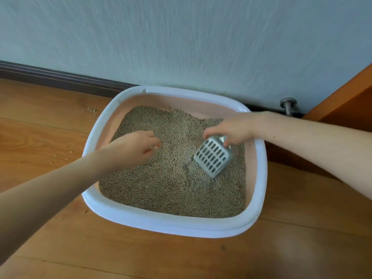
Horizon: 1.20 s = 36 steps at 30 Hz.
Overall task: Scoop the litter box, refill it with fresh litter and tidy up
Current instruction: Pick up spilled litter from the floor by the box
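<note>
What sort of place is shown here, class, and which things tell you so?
Probably a room in a home: a wooden floor, a pale wall with a dark skirting board, and a cat litter box set against it.

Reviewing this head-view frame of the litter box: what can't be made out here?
- Scoop handle: hidden inside the right hand that grips it.
- Scoop contents: only its slotted back faces the camera.
- Left hand fingertips: curled over the litter; whether they pinch anything is too small to tell.
- Litter box depth and any clumps: buried under the litter.
- Metal doorstop base: cut off behind the right forearm.
</note>
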{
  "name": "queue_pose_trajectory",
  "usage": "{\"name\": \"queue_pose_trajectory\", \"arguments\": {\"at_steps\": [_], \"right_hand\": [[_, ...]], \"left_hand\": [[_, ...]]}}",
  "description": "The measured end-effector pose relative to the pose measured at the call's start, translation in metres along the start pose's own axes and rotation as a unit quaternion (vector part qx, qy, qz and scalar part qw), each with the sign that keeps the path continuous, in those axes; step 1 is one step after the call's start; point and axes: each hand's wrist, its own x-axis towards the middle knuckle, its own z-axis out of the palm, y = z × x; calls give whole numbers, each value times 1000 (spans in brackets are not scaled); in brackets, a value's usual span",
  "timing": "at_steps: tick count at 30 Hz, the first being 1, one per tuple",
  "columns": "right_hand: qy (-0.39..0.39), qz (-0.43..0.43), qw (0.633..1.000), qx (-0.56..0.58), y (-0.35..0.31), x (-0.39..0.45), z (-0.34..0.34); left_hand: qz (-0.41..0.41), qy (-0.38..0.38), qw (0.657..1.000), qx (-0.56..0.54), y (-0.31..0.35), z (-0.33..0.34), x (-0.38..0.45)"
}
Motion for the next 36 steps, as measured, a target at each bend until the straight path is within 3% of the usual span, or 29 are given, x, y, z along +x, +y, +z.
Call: {"name": "queue_pose_trajectory", "arguments": {"at_steps": [3, 5, 10, 13, 15, 21, 24, 30, 36], "right_hand": [[71, 70, 987, -127, 16, -6, -25], [89, 54, 988, -111, 8, -6, -33], [-8, -111, 994, -5, -48, 11, 2], [-52, -147, 988, -5, -65, 17, 24], [-46, -135, 989, -33, -55, 18, 27], [16, 6, 991, -135, 6, -3, -10], [22, -19, 995, -91, -10, -5, -5], [-51, -124, 990, -51, -46, -5, 46], [13, -57, 989, -136, 4, -11, 26]], "left_hand": [[-2, 4, 1000, 1, -7, -1, -6], [-12, 5, 1000, 5, -13, -3, -9], [-17, 7, 1000, 6, -15, -2, -11], [-14, -2, 1000, 7, -12, 1, -11], [-10, -3, 1000, 10, -14, 2, -11], [-2, 7, 1000, 5, -21, 2, -13], [-3, 2, 1000, 8, -21, 5, -11], [5, -5, 1000, 9, -16, 4, -7], [13, 5, 1000, -1, -17, 5, -8]]}}
